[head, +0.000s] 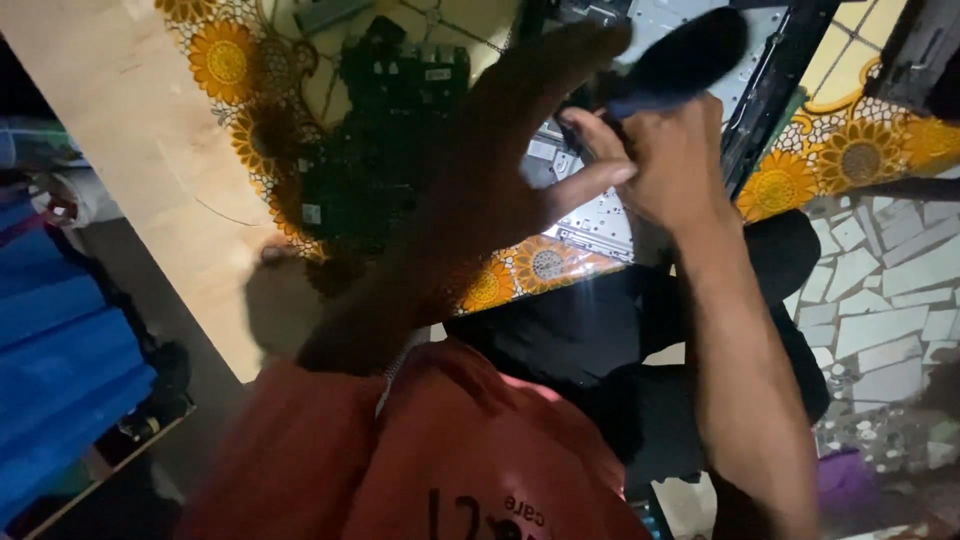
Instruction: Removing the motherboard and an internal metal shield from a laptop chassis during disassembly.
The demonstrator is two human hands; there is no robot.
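Observation:
My left hand [520, 140] is blurred and in shadow, its fingers apart and empty, hovering over a dark green circuit board [385, 130] and the edge of a silver perforated metal panel [600, 225]. Just to its right, my right hand [670, 160] is closed around a tool with a thick dark blue-black handle [685, 55], whose rounded end sticks out above the fist. The tool's tip is hidden behind my hands. Both forearms reach up from my red shirt [450, 460] at the bottom of the view.
The board and panel lie on a sunflower-patterned cloth [225, 60] over a light wooden table [120, 130]. A black frame [770, 90] runs beside the panel. Blue folded material [60, 360] sits at the left, and a stone mosaic floor [880, 300] at the right.

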